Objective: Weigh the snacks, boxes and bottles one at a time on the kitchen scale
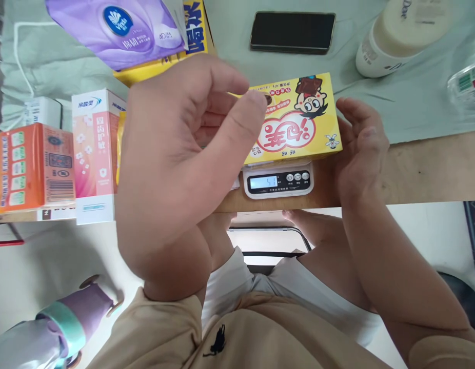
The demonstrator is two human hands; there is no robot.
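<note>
Yellow snack box (pixel 299 123) lies flat on the small white kitchen scale (pixel 278 180), near the front edge of the counter (pixel 426 164); the display is lit and shows a reading, digits too small to be sure of. Right hand (pixel 360 143) is open, fingers loosely spread, palm just beside the box's right end, touching or nearly so, cannot tell which. Left hand (pixel 183 159) is raised close to the camera, fingers curled in, thumb meeting fingertips over the box's left part; it holds nothing visible and hides that end of the box. Judging by the layout: box is placed on the scale and a weight registers, so the weighing looks mostly done; taking the box off is not yet done. Left of the scale stand a pink-and-white toothpaste carton (pixel 94 154) and an orange carton (pixel 32 166); a purple tissue pack (pixel 118 28) lies behind on a yellow box. Farther back, a black phone (pixel 292 32) and a white lotion bottle (pixel 402 36) lying on its side on pale green cloth.
</note>
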